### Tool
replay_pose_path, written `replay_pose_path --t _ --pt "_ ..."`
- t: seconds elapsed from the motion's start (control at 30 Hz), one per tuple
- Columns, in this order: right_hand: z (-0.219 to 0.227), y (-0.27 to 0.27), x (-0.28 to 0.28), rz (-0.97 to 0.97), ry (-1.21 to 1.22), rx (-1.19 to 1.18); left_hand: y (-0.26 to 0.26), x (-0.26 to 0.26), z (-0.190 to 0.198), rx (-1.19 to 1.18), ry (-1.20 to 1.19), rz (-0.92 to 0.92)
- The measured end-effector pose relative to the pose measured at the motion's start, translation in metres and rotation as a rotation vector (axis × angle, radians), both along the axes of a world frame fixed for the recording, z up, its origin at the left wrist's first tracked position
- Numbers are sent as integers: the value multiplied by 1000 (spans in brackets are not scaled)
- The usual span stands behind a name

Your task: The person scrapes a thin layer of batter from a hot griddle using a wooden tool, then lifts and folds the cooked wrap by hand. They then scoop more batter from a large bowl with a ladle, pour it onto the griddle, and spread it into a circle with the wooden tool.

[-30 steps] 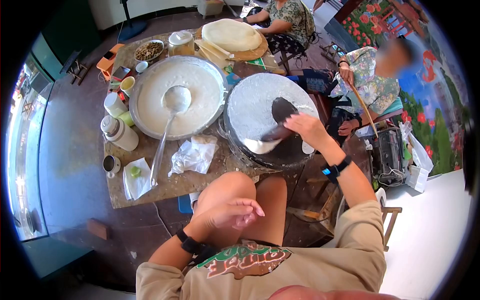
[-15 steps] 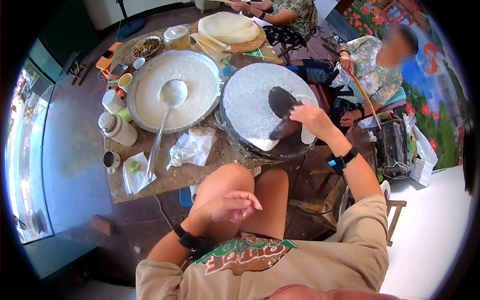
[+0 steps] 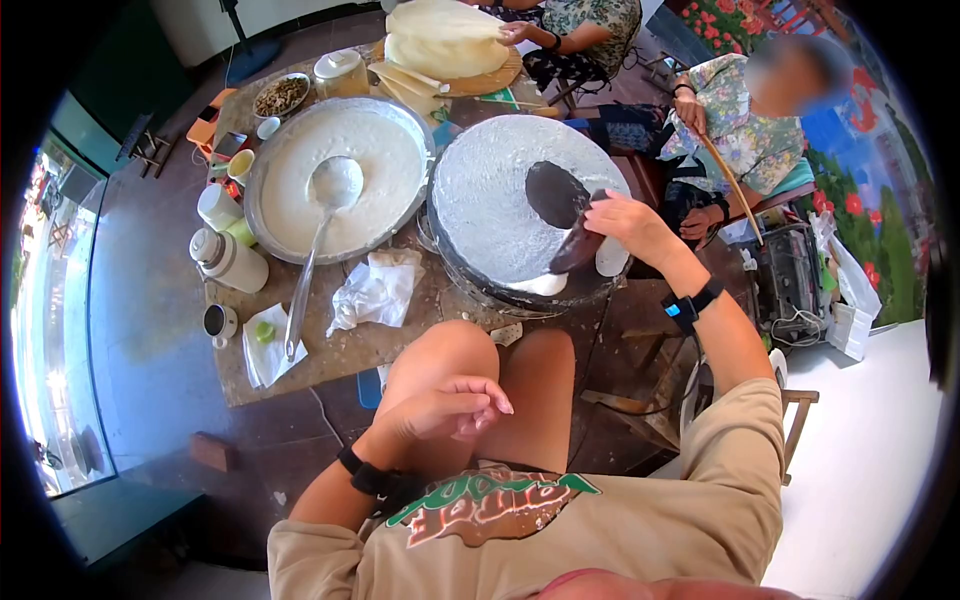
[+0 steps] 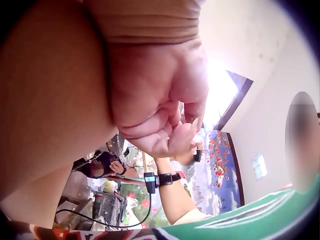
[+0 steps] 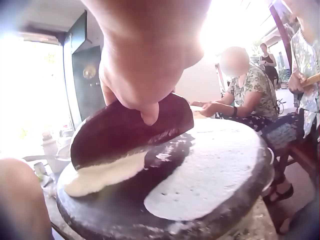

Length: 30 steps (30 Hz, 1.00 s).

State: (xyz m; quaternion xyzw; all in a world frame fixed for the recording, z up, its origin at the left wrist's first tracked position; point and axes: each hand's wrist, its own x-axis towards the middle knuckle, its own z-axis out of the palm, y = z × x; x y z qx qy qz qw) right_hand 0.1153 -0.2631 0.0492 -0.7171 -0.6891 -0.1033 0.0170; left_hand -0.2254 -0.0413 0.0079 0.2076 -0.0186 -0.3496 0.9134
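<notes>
My right hand [image 3: 640,228] grips a dark, curved-edged scraper [image 5: 120,135] by its top edge, tilted over the near right part of a round griddle [image 5: 80,215]. Under its lower edge lies a thick strip of wet batter [image 5: 107,176]. A thin pale layer of batter [image 3: 490,190] coats most of the griddle, around a bare dark patch [image 3: 557,195] near the middle. My left hand [image 3: 455,408] lies over my lap beside the left knee, fingers loosely curled and holding nothing.
Left of the griddle stands a wide basin [image 3: 256,225] of batter with a metal ladle [image 3: 335,182] in it. A crumpled white cloth [image 3: 375,290], flask [image 3: 228,260] and cup [image 3: 220,320] are nearby. Behind, a seated person holds a thin pancake sheet [image 3: 445,40]; another [image 3: 730,130] sits right.
My right hand has drawn the scraper rightward along the griddle's near side, tilting it more upright. My left hand stays put. The person at the back has lifted a thin sheet's edge.
</notes>
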Motion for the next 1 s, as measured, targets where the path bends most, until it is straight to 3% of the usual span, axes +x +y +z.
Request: replay_pose_path --t 0.2,0.4,0.5,0.63,0.73,0.9,1.0 --pt "-12 52 -30 139 83 106 -6 1 0 67 11 24" --pt "6 -3 -1 87 -22 -52 -5 -1 -2 86 13 65" --pt "4 0 8 94 -53 56 -5 -2 -4 93 39 69" --pt "-8 43 -30 186 63 148 -9 3 -3 121 17 72" --pt "-11 33 -27 237 33 103 -10 0 -3 126 26 83" --pt "4 -15 17 129 -42 56 -5 -2 -5 82 39 86" --pt "7 1 10 172 -12 113 -3 0 -4 86 45 77"
